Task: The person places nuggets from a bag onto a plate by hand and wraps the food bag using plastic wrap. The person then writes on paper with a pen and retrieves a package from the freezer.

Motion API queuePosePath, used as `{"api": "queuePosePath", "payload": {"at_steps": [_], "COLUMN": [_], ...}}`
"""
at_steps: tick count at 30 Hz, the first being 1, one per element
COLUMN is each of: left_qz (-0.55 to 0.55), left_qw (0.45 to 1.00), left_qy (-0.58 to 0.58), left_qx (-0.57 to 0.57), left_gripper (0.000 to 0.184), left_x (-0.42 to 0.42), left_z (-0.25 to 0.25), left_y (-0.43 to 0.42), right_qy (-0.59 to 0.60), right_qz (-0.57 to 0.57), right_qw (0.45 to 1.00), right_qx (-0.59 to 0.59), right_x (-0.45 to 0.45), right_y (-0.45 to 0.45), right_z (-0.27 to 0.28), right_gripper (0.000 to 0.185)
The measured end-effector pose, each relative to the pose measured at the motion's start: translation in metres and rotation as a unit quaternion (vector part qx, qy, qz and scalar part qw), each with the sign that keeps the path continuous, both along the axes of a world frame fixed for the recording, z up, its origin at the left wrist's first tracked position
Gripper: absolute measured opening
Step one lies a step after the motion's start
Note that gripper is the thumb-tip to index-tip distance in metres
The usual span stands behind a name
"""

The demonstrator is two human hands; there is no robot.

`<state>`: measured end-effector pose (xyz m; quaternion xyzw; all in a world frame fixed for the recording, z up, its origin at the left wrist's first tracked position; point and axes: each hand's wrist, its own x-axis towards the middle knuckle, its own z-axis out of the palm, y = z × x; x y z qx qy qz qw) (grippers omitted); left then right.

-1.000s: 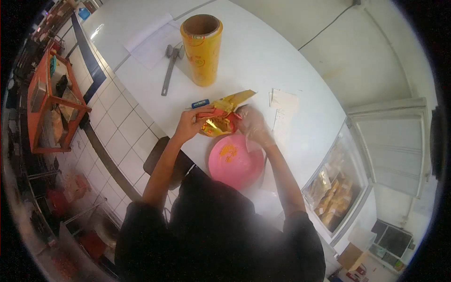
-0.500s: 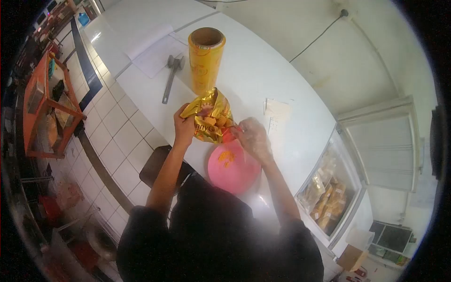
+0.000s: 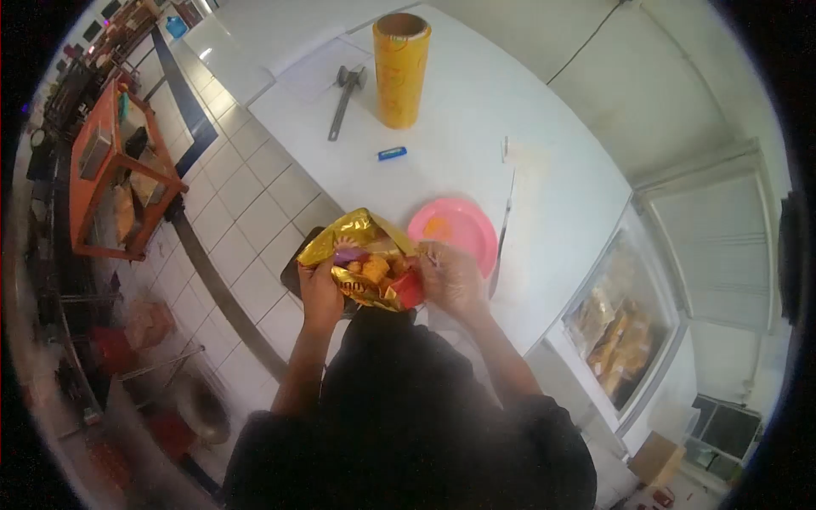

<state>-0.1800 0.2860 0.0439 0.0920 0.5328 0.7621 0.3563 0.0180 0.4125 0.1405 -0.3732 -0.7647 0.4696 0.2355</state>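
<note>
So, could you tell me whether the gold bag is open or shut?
Open: the gold bag gapes upward, with orange pieces showing inside.

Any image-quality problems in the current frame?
Head view: strong fisheye bends the table edge, with black corners; milky haze veils the black shirt; the right hand looks soft; the paper is washed out; glints on the gold foil bag.

Seeing a film roll [image 3: 399, 76] behind the plate [image 3: 469, 231] on the table [image 3: 476, 127], a meat mallet [image 3: 344, 102] left of the roll, packages [image 3: 619, 344] in the freezer [image 3: 580, 380] at right.
</note>
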Motion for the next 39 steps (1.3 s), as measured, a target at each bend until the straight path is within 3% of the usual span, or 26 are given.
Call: {"api": "queuePosePath", "payload": {"at_steps": [1, 4, 5, 6, 7, 9, 13, 16, 17, 19, 20, 22, 26, 28, 30, 31, 33, 34, 36, 37, 39], "left_qz": [-0.053, -0.108, -0.158, -0.187, -0.211, -0.232, -0.258, -0.235, -0.262, -0.283, -0.293, -0.298, -0.296, -0.31, -0.409, -0.446, -0.497, -0.508, -0.617, -0.62, -0.637], "left_qw": [0.989, 0.992, 0.982, 0.965, 0.941, 0.939, 0.943, 0.97, 0.933, 0.863, 0.912, 0.935, 0.943, 0.94, 0.907, 0.889, 0.862, 0.856, 0.761, 0.74, 0.719], "left_qy": [0.117, -0.072, 0.082, 0.16, 0.237, 0.208, 0.171, 0.04, 0.2, 0.354, 0.273, 0.184, 0.091, 0.046, 0.089, 0.102, 0.103, 0.098, 0.191, 0.228, 0.253], "left_qx": [-0.073, 0.001, -0.058, -0.09, -0.12, -0.142, -0.12, -0.051, -0.142, -0.222, -0.085, 0.057, 0.123, 0.137, 0.048, 0.018, 0.009, 0.004, 0.061, 0.13, 0.119], "left_gripper": [0.022, 0.027, 0.027, 0.027, 0.027, 0.029, 0.033, 0.034, 0.034, 0.034, 0.034, 0.034, 0.034, 0.034, 0.032, 0.031, 0.035, 0.035, 0.053, 0.077, 0.085], "left_x": [0.006, 0.017, 0.019, 0.02, 0.021, 0.017, 0.001, -0.017, -0.021, -0.036, -0.049, -0.079, -0.144, -0.174, -0.202, -0.211, -0.22, -0.227, -0.243, -0.245, -0.243], "left_z": [0.008, 0.032, 0.038, 0.038, 0.038, 0.023, -0.006, 0.001, 0.031, 0.058, 0.063, 0.058, -0.001, -0.043, -0.077, -0.083, -0.088, -0.082, -0.064, -0.047, -0.04], "left_y": [-0.015, -0.025, -0.026, -0.028, -0.03, -0.023, -0.003, 0.023, 0.036, 0.062, 0.075, 0.104, 0.157, 0.18, 0.207, 0.216, 0.237, 0.242, 0.243, 0.245, 0.241], "right_qy": [0.004, 0.005, 0.086, 0.165, 0.168, 0.203, 0.208, 0.187, 0.206, 0.222, 0.204, 0.187, 0.106, 0.057, -0.086, -0.094, -0.005, -0.008, 0.077, 0.077, 0.14], "right_qz": [0.0, -0.035, -0.062, -0.09, -0.095, -0.187, -0.189, -0.215, -0.248, -0.284, -0.259, -0.238, -0.264, -0.284, -0.286, -0.298, -0.369, -0.379, -0.387, -0.4, -0.421], "right_qw": [1.0, 0.994, 0.99, 0.978, 0.977, 0.937, 0.94, 0.932, 0.927, 0.92, 0.932, 0.942, 0.955, 0.955, 0.952, 0.948, 0.928, 0.923, 0.9, 0.893, 0.86], "right_qx": [-0.007, -0.107, -0.097, -0.088, -0.09, -0.212, -0.192, -0.226, -0.191, -0.154, -0.149, -0.142, -0.085, -0.067, 0.074, 0.061, -0.06, -0.066, -0.186, -0.19, -0.252], "right_x": [0.005, 0.02, 0.025, 0.025, 0.028, 0.029, 0.034, 0.017, 0.005, -0.015, -0.025, -0.052, -0.117, -0.141, -0.151, -0.157, -0.165, -0.165, -0.163, -0.166, -0.17], "right_y": [-0.011, -0.029, -0.032, -0.037, -0.044, -0.05, -0.038, -0.024, -0.018, -0.003, 0.009, 0.029, 0.058, 0.075, 0.101, 0.101, 0.111, 0.11, 0.099, 0.096, 0.087], "right_z": [-0.001, -0.01, -0.024, -0.026, -0.025, -0.017, -0.025, -0.03, -0.045, -0.055, -0.055, -0.05, -0.043, -0.069, -0.132, -0.142, -0.155, -0.146, -0.123, -0.116, -0.111], "right_gripper": [0.018, 0.019, 0.019, 0.019, 0.019, 0.023, 0.025, 0.026, 0.029, 0.032, 0.036, 0.041, 0.049, 0.049, 0.048, 0.048, 0.041, 0.041, 0.034, 0.034, 0.029]}}
